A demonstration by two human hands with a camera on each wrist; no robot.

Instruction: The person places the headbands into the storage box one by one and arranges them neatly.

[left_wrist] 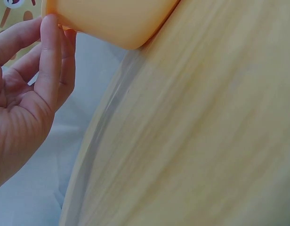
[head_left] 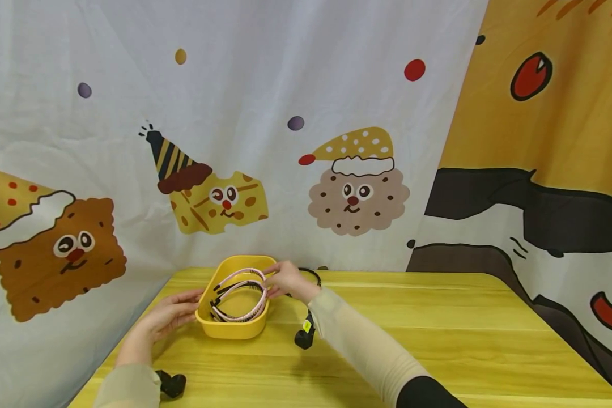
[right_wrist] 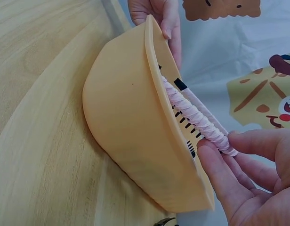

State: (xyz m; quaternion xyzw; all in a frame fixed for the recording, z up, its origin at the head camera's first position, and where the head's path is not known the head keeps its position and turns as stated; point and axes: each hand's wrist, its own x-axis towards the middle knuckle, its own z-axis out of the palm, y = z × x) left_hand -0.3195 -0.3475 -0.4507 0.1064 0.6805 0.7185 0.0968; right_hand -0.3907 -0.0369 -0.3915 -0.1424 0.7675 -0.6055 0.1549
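A yellow plastic bin (head_left: 236,330) stands on the table towards its far left side. Several pink and black toothed hair headbands lie inside it. My right hand (head_left: 288,280) is at the bin's right rim. In the right wrist view its thumb and fingers pinch a pink headband (right_wrist: 194,113) with a twisted wrapping, partly above the rim. At the bin's left side my left hand (head_left: 170,314) holds the edge. The left wrist view has that thumb and fingers against the bin's wall (left_wrist: 112,21). Some fingertips there are hidden.
A black curved band (head_left: 313,275) lies behind the right hand on the wooden table (head_left: 438,323). Black wrist devices show by each forearm, the right one (head_left: 304,335) with a yellow label. A printed cloth (head_left: 285,73) hangs behind the table.
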